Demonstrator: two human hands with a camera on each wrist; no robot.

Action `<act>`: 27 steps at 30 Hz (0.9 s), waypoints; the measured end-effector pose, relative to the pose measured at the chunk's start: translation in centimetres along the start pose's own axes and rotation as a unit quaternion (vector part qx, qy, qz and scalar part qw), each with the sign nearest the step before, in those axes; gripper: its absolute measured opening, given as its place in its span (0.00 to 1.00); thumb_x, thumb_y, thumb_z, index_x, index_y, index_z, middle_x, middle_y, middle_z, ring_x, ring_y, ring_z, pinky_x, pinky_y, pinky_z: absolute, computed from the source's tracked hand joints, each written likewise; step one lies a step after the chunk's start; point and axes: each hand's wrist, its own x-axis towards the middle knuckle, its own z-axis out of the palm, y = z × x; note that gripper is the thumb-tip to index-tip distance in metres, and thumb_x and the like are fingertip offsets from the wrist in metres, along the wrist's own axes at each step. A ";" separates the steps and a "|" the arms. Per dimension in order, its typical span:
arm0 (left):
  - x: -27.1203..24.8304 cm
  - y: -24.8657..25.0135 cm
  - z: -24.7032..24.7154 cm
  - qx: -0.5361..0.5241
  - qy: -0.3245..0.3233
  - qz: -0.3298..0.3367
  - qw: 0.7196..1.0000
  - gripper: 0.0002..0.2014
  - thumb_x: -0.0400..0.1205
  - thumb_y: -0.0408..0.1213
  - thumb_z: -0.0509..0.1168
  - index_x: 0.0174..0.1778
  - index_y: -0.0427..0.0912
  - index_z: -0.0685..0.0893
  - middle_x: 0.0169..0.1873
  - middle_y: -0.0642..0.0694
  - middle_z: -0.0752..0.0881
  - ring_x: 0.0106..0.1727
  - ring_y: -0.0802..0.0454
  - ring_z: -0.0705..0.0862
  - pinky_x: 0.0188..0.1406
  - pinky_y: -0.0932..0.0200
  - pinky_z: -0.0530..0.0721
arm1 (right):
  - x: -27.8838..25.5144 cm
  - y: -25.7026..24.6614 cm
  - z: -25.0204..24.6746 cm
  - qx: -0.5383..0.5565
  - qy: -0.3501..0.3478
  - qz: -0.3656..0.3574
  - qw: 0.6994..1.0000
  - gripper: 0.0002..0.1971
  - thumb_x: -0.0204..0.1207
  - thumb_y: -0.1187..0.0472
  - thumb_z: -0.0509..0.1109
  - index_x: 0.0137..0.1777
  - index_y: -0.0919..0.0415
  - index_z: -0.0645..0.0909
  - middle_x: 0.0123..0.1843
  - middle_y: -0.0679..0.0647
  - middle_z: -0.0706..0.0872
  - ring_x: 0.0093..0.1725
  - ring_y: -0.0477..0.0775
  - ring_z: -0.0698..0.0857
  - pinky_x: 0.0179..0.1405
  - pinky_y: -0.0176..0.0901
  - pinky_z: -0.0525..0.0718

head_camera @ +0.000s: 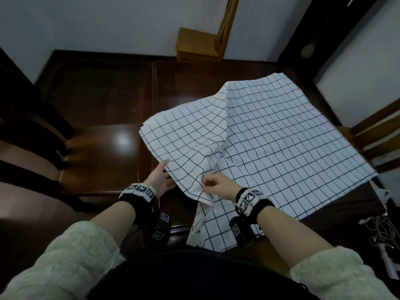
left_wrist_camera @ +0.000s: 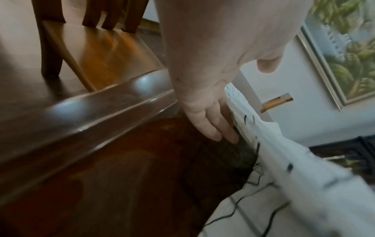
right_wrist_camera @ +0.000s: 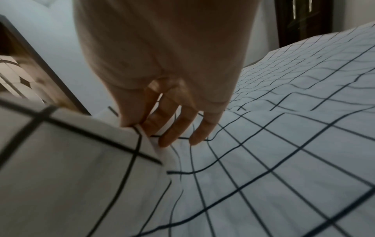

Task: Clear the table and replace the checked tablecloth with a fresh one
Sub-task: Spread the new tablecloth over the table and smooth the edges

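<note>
The white checked tablecloth [head_camera: 270, 137] covers the right half of the dark wooden table [head_camera: 97, 100], with its left part folded back over itself in a raised flap. At the flap's near edge, my left hand [head_camera: 161, 178] lies with straight fingers slipped under the cloth [left_wrist_camera: 284, 160] and the thumb up along its edge; the left wrist view shows the fingers [left_wrist_camera: 209, 121] flat against the tabletop [left_wrist_camera: 121, 176]. My right hand [head_camera: 213, 186] pinches a fold of the cloth [right_wrist_camera: 263, 160] between thumb and forefinger [right_wrist_camera: 162, 128], just right of the left hand.
A dark chair [head_camera: 32, 137] stands at the table's left side, a lighter wooden chair [head_camera: 201, 44] at the far side and another [head_camera: 376, 135] on the right. Cables and a power strip [head_camera: 383, 234] lie on the floor at the right.
</note>
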 end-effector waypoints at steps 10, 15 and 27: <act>2.1 3.0 0.8 -0.012 0.135 0.121 0.983 0.06 0.82 0.36 0.66 0.43 0.37 0.81 0.49 0.38 0.85 0.46 0.44 0.85 0.59 0.44 0.83 | -2.3 0.9 -1.2 -0.111 -0.063 0.068 0.989 0.08 0.77 0.61 0.71 0.37 0.55 0.78 0.36 0.44 0.79 0.37 0.42 0.77 0.40 0.35 0.75; 1.9 3.0 0.7 0.050 0.123 0.190 0.973 0.14 0.71 0.44 0.74 0.42 0.36 0.84 0.46 0.38 0.88 0.48 0.43 0.86 0.56 0.47 0.84 | -1.0 -1.4 -1.8 -0.071 0.206 0.023 0.976 0.15 0.76 0.52 0.67 0.31 0.59 0.76 0.31 0.51 0.78 0.31 0.51 0.75 0.35 0.49 0.76; -1.8 0.1 3.3 0.511 0.040 0.367 0.776 0.06 0.78 0.36 0.69 0.40 0.38 0.82 0.32 0.50 0.81 0.36 0.52 0.81 0.35 0.62 0.74 | 5.7 -8.6 -1.0 -0.146 0.133 -0.018 0.980 0.42 0.68 0.34 0.70 0.79 0.52 0.64 0.77 0.51 0.68 0.75 0.53 0.70 0.72 0.59 0.74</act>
